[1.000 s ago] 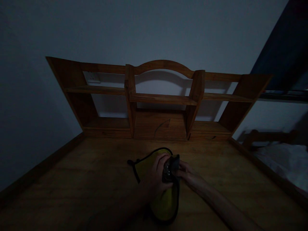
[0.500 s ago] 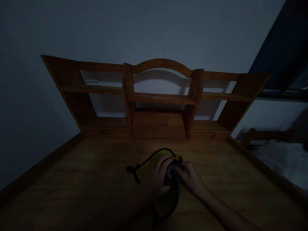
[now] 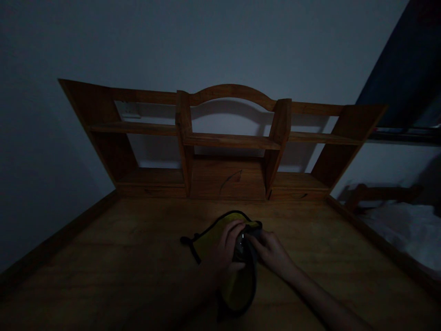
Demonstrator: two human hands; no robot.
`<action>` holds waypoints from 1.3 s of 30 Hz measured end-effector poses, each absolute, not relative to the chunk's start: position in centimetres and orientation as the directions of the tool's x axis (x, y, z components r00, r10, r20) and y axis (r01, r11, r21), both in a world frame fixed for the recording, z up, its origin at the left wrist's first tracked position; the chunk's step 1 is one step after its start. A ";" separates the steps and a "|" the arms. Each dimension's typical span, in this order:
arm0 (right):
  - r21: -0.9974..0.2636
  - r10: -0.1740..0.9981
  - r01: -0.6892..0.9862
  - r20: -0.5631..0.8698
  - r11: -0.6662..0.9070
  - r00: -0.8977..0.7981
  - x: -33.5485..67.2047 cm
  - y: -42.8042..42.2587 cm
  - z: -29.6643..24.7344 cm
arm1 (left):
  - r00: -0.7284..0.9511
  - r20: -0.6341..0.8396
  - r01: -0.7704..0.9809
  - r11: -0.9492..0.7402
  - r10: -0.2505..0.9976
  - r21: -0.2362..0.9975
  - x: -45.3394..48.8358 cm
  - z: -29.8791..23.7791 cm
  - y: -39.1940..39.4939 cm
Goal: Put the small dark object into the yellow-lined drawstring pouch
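A yellow cloth with a black border (image 3: 210, 234) lies on the wooden desk (image 3: 138, 257) in dim light. My left hand (image 3: 223, 255) rests on the cloth with its fingers curled over a small dark, shiny object (image 3: 241, 246). My right hand (image 3: 272, 253) grips the same object from the right side. A black loop of the cloth (image 3: 186, 240) sticks out at its left corner. What the dark object is cannot be made out.
A wooden shelf unit (image 3: 227, 142) with several open compartments stands at the back of the desk against a pale wall. Raised wooden rails (image 3: 58, 243) run along the desk's sides. A bed with white bedding (image 3: 406, 230) lies to the right.
Both hands have closed in on the dark object and pressed it lower onto the cloth. The cloth's right edge has folded up around it.
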State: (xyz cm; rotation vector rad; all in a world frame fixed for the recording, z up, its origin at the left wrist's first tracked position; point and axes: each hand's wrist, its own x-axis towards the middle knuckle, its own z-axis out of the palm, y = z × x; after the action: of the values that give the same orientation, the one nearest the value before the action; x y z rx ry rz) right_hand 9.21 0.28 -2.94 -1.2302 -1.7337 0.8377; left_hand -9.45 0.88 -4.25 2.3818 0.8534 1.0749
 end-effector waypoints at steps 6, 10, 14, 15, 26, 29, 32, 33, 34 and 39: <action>-0.945 0.969 0.252 0.167 0.209 -0.181 9.1 0.4 -3.0 | 0.498 0.545 0.372 -0.734 0.675 0.568 -9.4 -3.9 0.8; -0.972 0.968 0.161 0.133 0.170 -0.213 9.1 0.5 -3.1 | 0.478 0.557 0.358 -0.730 0.679 0.582 -9.3 -4.0 1.0; -0.970 0.972 0.142 0.177 0.199 -0.156 8.8 0.2 -3.3 | 0.522 0.550 0.356 -0.753 0.652 0.554 -9.3 -3.9 0.8; -0.964 0.972 0.162 0.189 0.212 -0.141 8.6 0.2 -3.3 | 0.541 0.549 0.360 -0.765 0.638 0.534 -9.4 -3.9 0.7; -0.766 0.920 0.512 0.355 0.389 -0.168 8.9 -0.4 -3.1 | 0.566 0.531 0.384 -0.771 0.631 0.507 -9.2 -3.9 0.5; -0.717 0.906 0.559 0.382 0.416 -0.185 9.3 -0.6 -2.8 | 0.553 0.526 0.341 -0.752 0.646 0.565 -9.0 -3.6 0.2; -0.705 0.907 0.580 0.385 0.408 -0.170 9.8 -0.4 -2.7 | 0.575 0.493 0.327 -0.736 0.652 0.592 -9.0 -2.7 -0.3; -0.708 0.911 0.584 0.382 0.397 -0.156 10.0 -0.4 -2.7 | 0.581 0.481 0.330 -0.730 0.657 0.598 -9.0 -2.4 -0.5; -0.713 0.915 0.587 0.378 0.384 -0.140 10.1 -0.3 -2.7 | 0.586 0.467 0.333 -0.723 0.662 0.605 -9.0 -2.1 -0.6; -0.714 0.925 0.607 0.365 0.349 -0.103 10.4 -0.1 -2.9 | 0.594 0.394 0.377 -0.675 0.702 0.634 -9.2 -2.0 -0.4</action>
State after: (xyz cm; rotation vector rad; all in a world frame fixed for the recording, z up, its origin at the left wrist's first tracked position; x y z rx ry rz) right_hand 10.35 -0.05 -2.92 -1.3519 -1.8084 0.4993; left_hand -9.25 -0.38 -2.04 2.3301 0.8568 0.8774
